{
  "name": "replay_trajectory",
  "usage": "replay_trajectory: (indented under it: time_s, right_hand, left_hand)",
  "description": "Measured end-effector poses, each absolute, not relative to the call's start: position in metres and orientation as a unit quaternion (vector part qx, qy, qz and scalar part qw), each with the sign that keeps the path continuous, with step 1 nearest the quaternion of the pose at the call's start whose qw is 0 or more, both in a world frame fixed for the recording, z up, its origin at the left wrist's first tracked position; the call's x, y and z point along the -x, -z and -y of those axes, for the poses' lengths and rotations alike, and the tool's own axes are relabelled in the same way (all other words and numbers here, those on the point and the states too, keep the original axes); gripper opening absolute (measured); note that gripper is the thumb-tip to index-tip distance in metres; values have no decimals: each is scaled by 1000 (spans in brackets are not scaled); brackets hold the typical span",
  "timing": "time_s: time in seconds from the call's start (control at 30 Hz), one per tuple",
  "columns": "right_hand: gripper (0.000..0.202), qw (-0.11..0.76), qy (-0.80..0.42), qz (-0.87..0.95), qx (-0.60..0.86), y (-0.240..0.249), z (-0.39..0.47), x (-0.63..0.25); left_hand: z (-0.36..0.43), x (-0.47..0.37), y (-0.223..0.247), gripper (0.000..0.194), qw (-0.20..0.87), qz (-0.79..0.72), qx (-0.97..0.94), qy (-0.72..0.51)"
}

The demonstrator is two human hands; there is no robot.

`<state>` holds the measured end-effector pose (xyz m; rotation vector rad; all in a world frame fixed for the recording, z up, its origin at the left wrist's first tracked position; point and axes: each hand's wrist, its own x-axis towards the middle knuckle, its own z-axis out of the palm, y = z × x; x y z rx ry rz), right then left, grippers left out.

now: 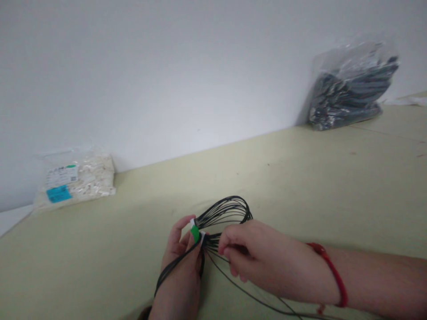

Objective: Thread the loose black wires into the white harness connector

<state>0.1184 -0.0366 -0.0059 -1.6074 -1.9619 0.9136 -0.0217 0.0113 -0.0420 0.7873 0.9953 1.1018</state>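
Observation:
Black wires [230,209] loop in a bundle between my two hands, low in the middle of the view. My left hand [183,249] is closed around the wire ends, where a white connector [203,238] and a piece of green tape [195,232] show. Some wires hang back over the left wrist. My right hand [250,249], with a red cord on its wrist, has its fingers curled on the wires just right of the connector. Its fingertips are partly hidden. Loose single wires [240,291] trail below it toward the bottom right.
A clear bag of small white parts [95,175], with a label and blue sticker, lies at the left by the wall. Another clear bag holding dark cables [350,91] leans on the wall [200,66] at the right. The pale yellow-green tabletop [100,253] runs beneath.

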Motion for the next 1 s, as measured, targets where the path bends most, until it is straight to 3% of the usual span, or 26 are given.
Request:
replay_trajectory:
  time_s: [0.07, 0.13, 0.3, 0.43, 0.53, 0.6, 0.67, 0.87, 0.93, 1.0]
  right_hand:
    - [21, 153, -461, 632, 603, 3, 37, -118]
    - [21, 114, -483, 616, 612, 5, 39, -117]
    - [10, 171, -221, 759, 587, 17, 46, -114]
    - [14, 173, -180, 754, 607, 2, 45, -123]
    - [31, 159, -379, 740, 533, -23, 38, -145]
    - [26, 128, -581, 692, 409, -36, 30, -164]
    - [20, 156, -674, 657, 300, -42, 22, -183]
    - [15, 362, -604, 667, 243, -27, 0, -212]
    - [14, 359, -593, 683, 229, -23, -2, -211]
    - [13, 289, -583, 720, 242, -24, 0, -207]
  left_hand:
    - [-10, 20, 41, 49, 663, -440, -353, -492]
    - [-8, 19, 41, 46, 662, -437, -361, -491]
    - [-6, 20, 39, 45, 670, -430, -361, -485]
    - [-10, 22, 37, 40, 668, -434, -365, -482]
    - [-11, 21, 37, 41, 664, -434, -366, -487]
    - [-11, 19, 37, 43, 662, -430, -366, -493]
    - [-11, 18, 38, 44, 656, -426, -371, -500]
    - [-14, 21, 45, 46, 657, -428, -370, -499]
    - [-15, 22, 46, 44, 658, -429, -370, -496]
    - [-16, 23, 45, 42, 661, -422, -365, -501]
